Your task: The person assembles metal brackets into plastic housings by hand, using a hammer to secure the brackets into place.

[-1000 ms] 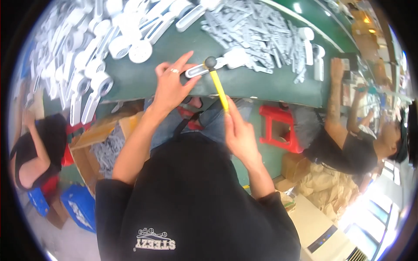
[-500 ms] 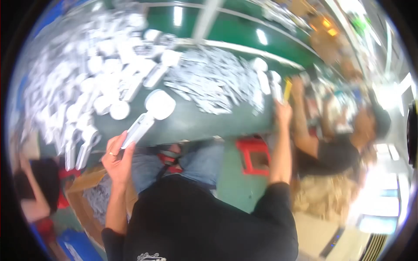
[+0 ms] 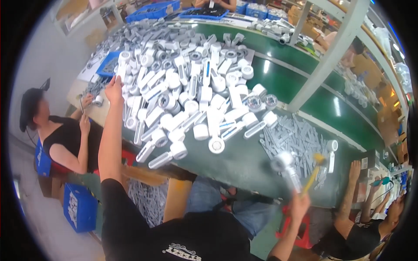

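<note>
My left hand [image 3: 114,90] reaches out to the left edge of a large heap. Its fingers pinch the handle of a white round-headed piece [image 3: 124,58] that resembles a small handheld fan. The heap holds several like pieces [image 3: 216,145], with slotted handles and some grilled heads. At the right, over the near table edge, my right hand [image 3: 299,205] is closed around another white fan-like piece [image 3: 284,162] and a thin yellow hammer-shaped tool [image 3: 313,170]. Both are smeared by motion. Beside them lies a pile of slim grey strips [image 3: 289,138].
A cardboard box of grey strips [image 3: 150,202] stands below the table edge. Co-workers sit at the left [image 3: 65,143] and right [image 3: 363,232]. A blue tray [image 3: 109,64] rests beside the heap. A white post [image 3: 322,63] rises behind the table; a red stool [image 3: 300,226] stands right.
The view has swung left. My left hand has gone from holding a white fan-like piece near the table edge to gripping one at the heap's left. My right hand still holds its piece and tool.
</note>
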### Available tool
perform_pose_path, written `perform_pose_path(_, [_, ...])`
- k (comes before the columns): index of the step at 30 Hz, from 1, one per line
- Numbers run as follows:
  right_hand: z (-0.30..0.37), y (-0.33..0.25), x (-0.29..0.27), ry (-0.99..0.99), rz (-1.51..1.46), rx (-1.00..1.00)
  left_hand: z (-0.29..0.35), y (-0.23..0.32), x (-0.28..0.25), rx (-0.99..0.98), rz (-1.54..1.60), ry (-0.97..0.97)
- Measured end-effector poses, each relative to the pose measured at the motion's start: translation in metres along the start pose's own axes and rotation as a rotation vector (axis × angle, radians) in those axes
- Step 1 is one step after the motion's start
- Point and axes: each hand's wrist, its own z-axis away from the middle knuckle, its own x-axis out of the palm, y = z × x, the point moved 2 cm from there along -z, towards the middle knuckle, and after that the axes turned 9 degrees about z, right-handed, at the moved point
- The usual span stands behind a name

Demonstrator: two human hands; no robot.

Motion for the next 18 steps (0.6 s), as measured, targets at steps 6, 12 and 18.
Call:
perform_pose_path(6, [0.002, 0.007, 0.099, -0.195, 0.187, -0.132, -0.174, -0.050, -0.006, 0.274, -0.574, 0.097])
perform_pose_path(12, [0.008, 0.019, 0.100, -0.188, 0.289, -0.144, -0.222, -0.086, 0.041, 0.263, -0.679, -0.026])
perform_pose_path(18, [0.033, -0.012, 0.089, -0.223, 0.202, 0.033, -0.237, -0.123, 0.062, 0.293, -0.568, -0.005])
